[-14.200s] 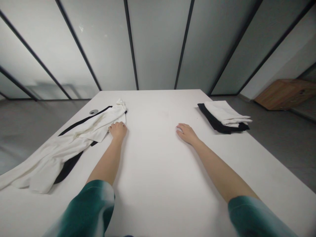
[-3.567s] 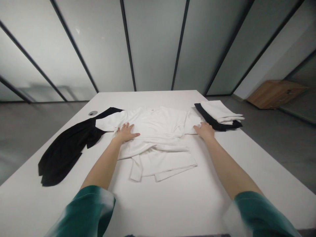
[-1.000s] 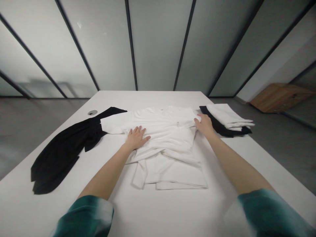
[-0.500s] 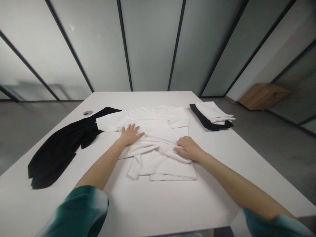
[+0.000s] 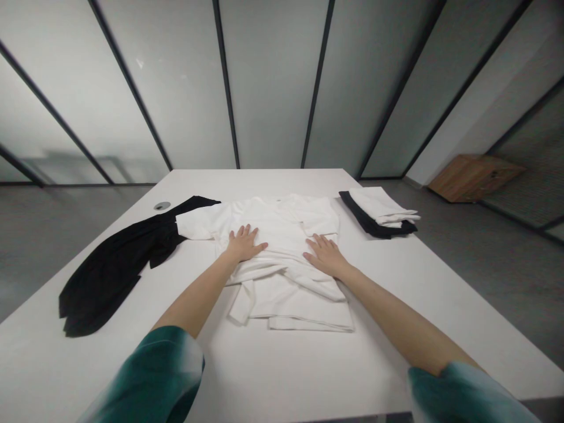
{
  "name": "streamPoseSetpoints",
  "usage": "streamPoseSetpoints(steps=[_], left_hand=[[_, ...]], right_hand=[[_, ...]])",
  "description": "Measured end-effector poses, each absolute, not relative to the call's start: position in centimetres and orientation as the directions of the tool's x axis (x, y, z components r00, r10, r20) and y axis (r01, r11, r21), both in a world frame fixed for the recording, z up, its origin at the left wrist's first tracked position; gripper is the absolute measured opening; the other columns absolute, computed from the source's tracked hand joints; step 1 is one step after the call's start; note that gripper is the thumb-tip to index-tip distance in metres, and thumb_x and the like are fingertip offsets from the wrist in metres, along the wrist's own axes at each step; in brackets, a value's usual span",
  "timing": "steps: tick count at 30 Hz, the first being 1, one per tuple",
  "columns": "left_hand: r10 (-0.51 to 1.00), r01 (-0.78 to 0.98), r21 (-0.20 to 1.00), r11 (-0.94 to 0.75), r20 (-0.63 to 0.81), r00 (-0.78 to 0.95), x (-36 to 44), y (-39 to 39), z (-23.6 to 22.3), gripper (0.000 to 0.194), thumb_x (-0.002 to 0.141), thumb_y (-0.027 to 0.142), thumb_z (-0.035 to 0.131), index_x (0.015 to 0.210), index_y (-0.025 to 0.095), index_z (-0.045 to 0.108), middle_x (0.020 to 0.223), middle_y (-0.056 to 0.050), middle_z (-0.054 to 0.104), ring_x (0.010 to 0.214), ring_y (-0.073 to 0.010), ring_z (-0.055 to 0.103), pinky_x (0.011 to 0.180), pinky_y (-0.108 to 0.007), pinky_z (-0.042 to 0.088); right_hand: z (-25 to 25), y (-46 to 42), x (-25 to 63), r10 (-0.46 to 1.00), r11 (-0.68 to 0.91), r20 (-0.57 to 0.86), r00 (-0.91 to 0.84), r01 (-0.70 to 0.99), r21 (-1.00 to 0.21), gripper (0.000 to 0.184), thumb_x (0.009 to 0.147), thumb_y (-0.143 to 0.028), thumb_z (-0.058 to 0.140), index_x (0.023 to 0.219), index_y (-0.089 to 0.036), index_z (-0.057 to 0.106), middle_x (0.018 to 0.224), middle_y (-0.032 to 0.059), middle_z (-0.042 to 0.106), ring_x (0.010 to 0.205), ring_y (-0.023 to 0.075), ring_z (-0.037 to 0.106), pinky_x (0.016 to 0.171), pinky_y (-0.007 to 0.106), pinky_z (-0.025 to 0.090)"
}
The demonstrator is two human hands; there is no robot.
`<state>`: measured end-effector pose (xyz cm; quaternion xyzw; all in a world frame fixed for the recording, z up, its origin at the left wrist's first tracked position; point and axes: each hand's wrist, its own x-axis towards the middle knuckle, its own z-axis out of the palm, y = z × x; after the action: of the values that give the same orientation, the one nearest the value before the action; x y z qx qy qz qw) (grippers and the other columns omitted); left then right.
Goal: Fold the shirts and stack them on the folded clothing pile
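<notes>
My left hand and right hand lie open on the white shirt, gripping nothing, its lower part folded up, the black cloth beside it unfolded

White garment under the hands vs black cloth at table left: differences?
The white garment sits mid-table under the left hand and right hand; the black cloth sits near the left edge, untouched. The white garment is spread wide, lower part folded over; the black cloth is a long, bunched drape. Both lie on the white table, touching at the white sleeve.
</notes>
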<state>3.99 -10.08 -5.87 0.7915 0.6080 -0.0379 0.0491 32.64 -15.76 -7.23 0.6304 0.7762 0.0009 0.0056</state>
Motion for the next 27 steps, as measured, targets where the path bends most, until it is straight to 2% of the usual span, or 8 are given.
streamPoseSetpoints(steps=[3,6,10,13,16,20,24,27], left_hand=[[0.961,0.964,0.031,-0.263,-0.076,0.265,3.5,-10.3,-6.7,0.083,0.093,0.071,0.027,0.157,0.019,0.030,0.165,-0.015,0.021,0.152,-0.0340,0.019,0.119,-0.059,0.018],[0.966,0.967,0.040,-0.251,-0.056,0.253,3.3,-10.5,-7.0,0.082,0.093,0.071,0.028,0.156,0.019,0.032,0.164,-0.015,0.023,0.151,-0.0339,0.022,0.119,-0.057,0.020],[0.966,0.967,0.046,-0.252,-0.049,0.254,3.4,-10.4,-7.1,0.081,0.092,0.072,0.028,0.155,0.022,0.034,0.164,-0.014,0.024,0.151,-0.0339,0.022,0.119,-0.057,0.020],[0.965,0.965,0.051,-0.256,-0.044,0.259,3.3,-10.3,-7.3,0.082,0.092,0.072,0.028,0.155,0.022,0.034,0.164,-0.014,0.024,0.151,-0.0341,0.022,0.119,-0.058,0.019],[0.965,0.965,0.050,-0.259,-0.035,0.261,3.3,-10.2,-7.4,0.081,0.092,0.072,0.029,0.155,0.021,0.035,0.164,-0.014,0.025,0.151,-0.0345,0.022,0.119,-0.058,0.020],[0.963,0.963,0.049,-0.264,-0.039,0.266,3.3,-10.2,-7.5,0.082,0.092,0.072,0.029,0.155,0.020,0.034,0.164,-0.014,0.025,0.151,-0.0346,0.022,0.119,-0.058,0.020],[0.963,0.963,0.051,-0.264,-0.031,0.266,3.3,-10.2,-7.5,0.082,0.092,0.072,0.028,0.155,0.020,0.034,0.164,-0.014,0.025,0.151,-0.0342,0.022,0.119,-0.058,0.020],[0.963,0.963,0.059,-0.263,-0.044,0.266,3.3,-10.2,-7.5,0.083,0.092,0.073,0.027,0.156,0.020,0.033,0.164,-0.015,0.024,0.151,-0.0334,0.021,0.119,-0.058,0.019]], right_hand=[[-6.9,-15.2,33.3,0.976,0.217,0.007,-0.217,0.976,0.002,0.054,0.100,-0.052,0.036,0.138,-0.019,0.057,0.150,0.0142,0.050,0.136,0.0299,0.045,0.108,0.044,0.035],[-5.7,-13.6,34.1,0.992,0.080,0.098,-0.080,0.997,0.003,0.044,0.099,-0.043,0.039,0.124,-0.018,0.067,0.129,0.0141,0.065,0.120,0.0288,0.056,0.099,0.041,0.041],[-5.1,-11.3,34.9,0.990,0.010,0.137,-0.016,0.999,0.043,0.040,0.090,-0.030,0.052,0.126,-0.018,0.066,0.130,0.0160,0.063,0.117,0.0320,0.056,0.094,0.043,0.043],[-5.7,-10.2,35.2,0.993,-0.003,0.119,-0.002,0.999,0.039,0.035,0.092,-0.024,0.046,0.114,-0.015,0.072,0.122,0.0182,0.067,0.111,0.0318,0.060,0.090,0.043,0.046],[-6.6,-9.7,35.4,0.976,0.032,0.217,-0.014,0.996,-0.081,0.039,0.094,-0.020,0.038,0.111,-0.014,0.073,0.115,0.0162,0.071,0.108,0.0281,0.063,0.090,0.040,0.048],[-7.4,-9.3,36.2,0.894,0.263,0.428,-0.132,0.928,-0.263,0.041,0.092,-0.021,0.039,0.120,-0.014,0.068,0.123,0.0130,0.068,0.116,0.0228,0.060,0.100,0.034,0.045],[-7.1,-9.0,38.2,0.884,0.039,0.441,0.156,0.915,-0.402,0.046,0.084,-0.017,0.038,0.121,-0.009,0.064,0.114,0.0162,0.068,0.100,0.0244,0.063,0.092,0.035,0.048],[-7.0,-9.3,39.3,0.942,-0.111,0.268,0.202,0.942,-0.318,0.049,0.081,-0.023,0.046,0.126,-0.012,0.062,0.115,0.0155,0.067,0.102,0.0285,0.062,0.091,0.039,0.047]])
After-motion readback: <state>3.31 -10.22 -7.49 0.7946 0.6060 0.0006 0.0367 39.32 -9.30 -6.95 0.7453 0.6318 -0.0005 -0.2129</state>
